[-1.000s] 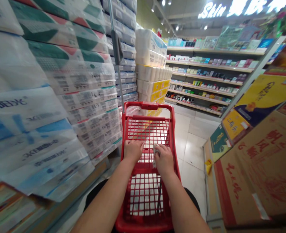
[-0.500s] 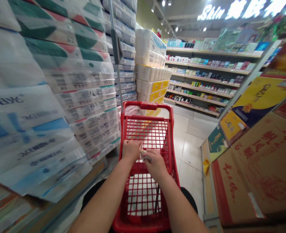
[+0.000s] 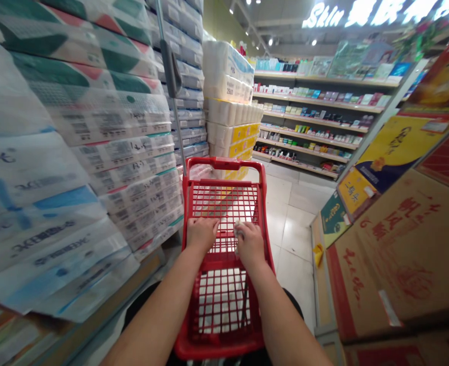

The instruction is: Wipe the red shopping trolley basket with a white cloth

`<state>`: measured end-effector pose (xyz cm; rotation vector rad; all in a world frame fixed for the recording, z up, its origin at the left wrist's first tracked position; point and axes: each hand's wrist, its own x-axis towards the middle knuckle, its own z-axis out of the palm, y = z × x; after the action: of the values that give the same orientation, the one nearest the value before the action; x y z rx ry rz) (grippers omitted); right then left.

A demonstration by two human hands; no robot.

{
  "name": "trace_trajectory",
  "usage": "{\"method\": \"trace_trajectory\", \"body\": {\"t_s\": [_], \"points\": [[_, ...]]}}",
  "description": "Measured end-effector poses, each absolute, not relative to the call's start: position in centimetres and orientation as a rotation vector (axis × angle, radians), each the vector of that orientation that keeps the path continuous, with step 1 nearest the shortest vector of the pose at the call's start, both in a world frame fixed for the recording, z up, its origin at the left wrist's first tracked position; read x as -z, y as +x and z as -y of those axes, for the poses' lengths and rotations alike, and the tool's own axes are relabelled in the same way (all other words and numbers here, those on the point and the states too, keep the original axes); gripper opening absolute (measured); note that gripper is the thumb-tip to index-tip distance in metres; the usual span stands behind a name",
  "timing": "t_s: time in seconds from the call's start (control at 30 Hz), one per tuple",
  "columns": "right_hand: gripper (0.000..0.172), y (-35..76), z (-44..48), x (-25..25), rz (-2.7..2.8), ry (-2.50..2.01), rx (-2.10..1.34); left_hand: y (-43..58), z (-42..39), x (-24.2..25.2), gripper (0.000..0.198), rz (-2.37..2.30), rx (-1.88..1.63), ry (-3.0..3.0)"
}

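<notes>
A red shopping cart (image 3: 264, 203) with a grid of red plastic bars stands in front of me, between my forearms. Over the left part of its upper grid is my left hand (image 3: 202, 235), fingers curled inward and thumb towards the middle. Whether it grips a bar or anything else is hidden. My right hand (image 3: 251, 245) is over the right part of the same grid, closed on a small pale crumpled piece (image 3: 239, 224) that looks like tissue or cloth. A gap separates the two hands.
Tall stacks of wrapped paper packs (image 3: 132, 122) line the left side, with a grey pole (image 3: 171, 68) before them. Cardboard boxes (image 3: 399, 264) crowd the right. Tiled floor (image 3: 289, 229) leads to shelves of cosmetics (image 3: 316, 109) under a lit sign.
My hands have parted: the right moved right with the pale crumpled piece, the left shifted slightly left. The surroundings and the cart shifted slightly left in view.
</notes>
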<state>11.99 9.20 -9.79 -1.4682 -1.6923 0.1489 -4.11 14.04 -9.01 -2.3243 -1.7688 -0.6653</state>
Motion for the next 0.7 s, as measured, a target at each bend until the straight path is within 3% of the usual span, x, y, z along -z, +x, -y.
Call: {"method": "trace_trajectory", "body": {"t_s": [0.53, 0.7], "points": [[0.021, 12.3, -8.1, 8.7, 1.665, -1.746, -0.033, -3.8, -13.6, 8.5, 0.034, 1.801, 0.604, -2.312], [0.027, 12.4, -8.4, 9.4, 1.809, -1.488, -0.213, -3.8, -13.5, 8.6, 0.036, 1.783, 0.617, -2.315]]}}
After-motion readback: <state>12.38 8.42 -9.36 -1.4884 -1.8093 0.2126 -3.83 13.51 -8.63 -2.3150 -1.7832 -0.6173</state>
